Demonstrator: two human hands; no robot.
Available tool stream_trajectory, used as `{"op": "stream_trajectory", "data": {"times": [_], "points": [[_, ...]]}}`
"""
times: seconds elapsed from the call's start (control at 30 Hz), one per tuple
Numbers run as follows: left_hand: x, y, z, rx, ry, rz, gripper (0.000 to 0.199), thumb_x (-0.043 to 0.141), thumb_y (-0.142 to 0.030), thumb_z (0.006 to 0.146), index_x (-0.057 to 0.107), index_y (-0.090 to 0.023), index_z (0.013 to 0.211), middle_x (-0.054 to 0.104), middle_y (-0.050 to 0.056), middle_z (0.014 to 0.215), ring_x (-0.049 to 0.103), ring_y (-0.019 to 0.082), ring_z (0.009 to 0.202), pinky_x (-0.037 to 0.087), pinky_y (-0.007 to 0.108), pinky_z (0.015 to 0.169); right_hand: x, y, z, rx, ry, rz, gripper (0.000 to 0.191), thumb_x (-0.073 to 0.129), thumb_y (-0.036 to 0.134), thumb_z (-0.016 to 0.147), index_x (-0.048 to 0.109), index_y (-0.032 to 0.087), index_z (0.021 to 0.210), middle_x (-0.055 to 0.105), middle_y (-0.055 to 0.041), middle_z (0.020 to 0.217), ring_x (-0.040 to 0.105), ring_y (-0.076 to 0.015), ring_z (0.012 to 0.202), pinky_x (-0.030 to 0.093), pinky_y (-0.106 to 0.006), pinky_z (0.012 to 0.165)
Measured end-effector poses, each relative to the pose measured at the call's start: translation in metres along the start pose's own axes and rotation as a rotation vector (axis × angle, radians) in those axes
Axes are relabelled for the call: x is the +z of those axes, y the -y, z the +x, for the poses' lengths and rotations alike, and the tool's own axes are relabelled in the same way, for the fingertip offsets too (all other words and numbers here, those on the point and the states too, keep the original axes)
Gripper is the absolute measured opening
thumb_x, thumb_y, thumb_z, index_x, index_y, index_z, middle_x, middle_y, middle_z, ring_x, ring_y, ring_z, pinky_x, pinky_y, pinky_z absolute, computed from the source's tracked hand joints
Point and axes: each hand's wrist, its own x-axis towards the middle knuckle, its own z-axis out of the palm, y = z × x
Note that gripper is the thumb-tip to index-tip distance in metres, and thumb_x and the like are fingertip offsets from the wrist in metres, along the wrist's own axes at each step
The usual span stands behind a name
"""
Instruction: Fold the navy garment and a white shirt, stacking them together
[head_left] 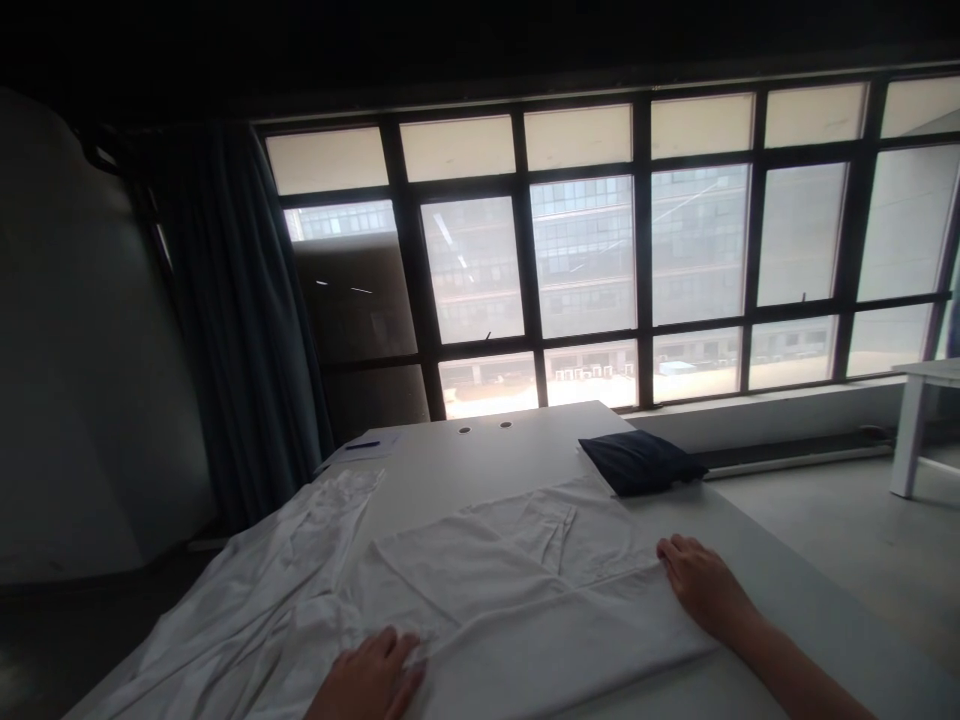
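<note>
A white shirt [540, 630] lies partly folded across the near part of the table, with one long flap laid over the rest and creases near its far side. At the right end of the flap, my right hand [701, 580] has its fingers curled and pinched on the cloth edge. My left hand [371, 675] rests on the fabric at the flap's left end, fingers stretched over it and thumb apart. Its wrist is cut off by the lower frame edge. Left of the shirt, more rumpled white cloth [277, 580] is spread along the table's left side.
A dark folded cloth [637, 462] lies on the white table [442, 470] at the right, beyond the shirt. Paper with a pen [363, 445] is at the far left. Behind are a dark curtain [240, 330] and windows; another white table [911, 430] stands at right.
</note>
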Motion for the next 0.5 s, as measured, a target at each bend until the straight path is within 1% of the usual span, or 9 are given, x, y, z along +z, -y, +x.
{"op": "stream_trajectory", "data": {"times": [0.1, 0.17, 0.23, 0.3, 0.4, 0.5], "points": [[-0.009, -0.034, 0.029, 0.053, 0.029, -0.133, 0.038, 0.043, -0.042, 0.097, 0.066, -0.029, 0.126, 0.068, 0.009, 0.128, 0.065, 0.024, 0.112, 0.048, 0.037, 0.099, -0.001, -0.006, 0.002, 0.057, 0.014, 0.054, 0.023, 0.042, 0.031, 0.098, 0.062, 0.021, 0.093, 0.068, -0.0079, 0.094, 0.062, -0.0245, 0.091, 0.040, -0.036, 0.081], [-0.006, -0.055, 0.045, 0.097, 0.031, -0.212, 0.033, 0.045, -0.040, 0.097, 0.068, -0.028, 0.117, 0.069, 0.008, 0.119, 0.066, 0.022, 0.106, 0.048, 0.033, 0.095, -0.001, -0.008, 0.002, 0.071, 0.024, 0.086, 0.023, 0.043, 0.033, 0.098, 0.061, 0.021, 0.091, 0.069, -0.0078, 0.092, 0.062, -0.0243, 0.091, 0.040, -0.036, 0.082], [0.001, -0.070, 0.056, 0.125, 0.014, -0.263, 0.026, 0.047, -0.037, 0.096, 0.068, -0.025, 0.106, 0.069, 0.006, 0.109, 0.065, 0.020, 0.101, 0.047, 0.030, 0.091, 0.000, -0.008, 0.002, 0.066, 0.028, 0.110, 0.024, 0.040, 0.031, 0.099, 0.059, 0.022, 0.088, 0.069, -0.0077, 0.092, 0.063, -0.0237, 0.090, 0.040, -0.035, 0.081], [0.011, -0.079, 0.062, 0.128, -0.037, -0.299, 0.022, 0.048, -0.035, 0.096, 0.067, -0.023, 0.098, 0.068, 0.005, 0.102, 0.063, 0.020, 0.098, 0.045, 0.029, 0.089, -0.001, -0.007, 0.002, 0.062, 0.025, 0.126, 0.025, 0.038, 0.029, 0.099, 0.058, 0.022, 0.087, 0.069, -0.0078, 0.092, 0.064, -0.0233, 0.089, 0.040, -0.034, 0.080], [0.022, -0.080, 0.063, 0.124, -0.114, -0.349, 0.021, 0.047, -0.035, 0.098, 0.063, -0.022, 0.092, 0.067, 0.004, 0.097, 0.062, 0.020, 0.093, 0.044, 0.030, 0.087, 0.000, -0.007, 0.002, 0.088, 0.027, 0.132, 0.026, 0.038, 0.030, 0.100, 0.058, 0.023, 0.086, 0.070, -0.0078, 0.091, 0.065, -0.0234, 0.087, 0.040, -0.034, 0.078], [0.028, -0.077, 0.062, 0.137, -0.124, -0.387, 0.023, 0.047, -0.037, 0.100, 0.061, -0.023, 0.089, 0.066, 0.003, 0.094, 0.062, 0.020, 0.090, 0.043, 0.030, 0.085, 0.001, -0.008, 0.003, 0.119, 0.045, 0.127, 0.027, 0.038, 0.032, 0.101, 0.058, 0.023, 0.086, 0.071, -0.0077, 0.090, 0.066, -0.0237, 0.086, 0.041, -0.033, 0.077]]}}
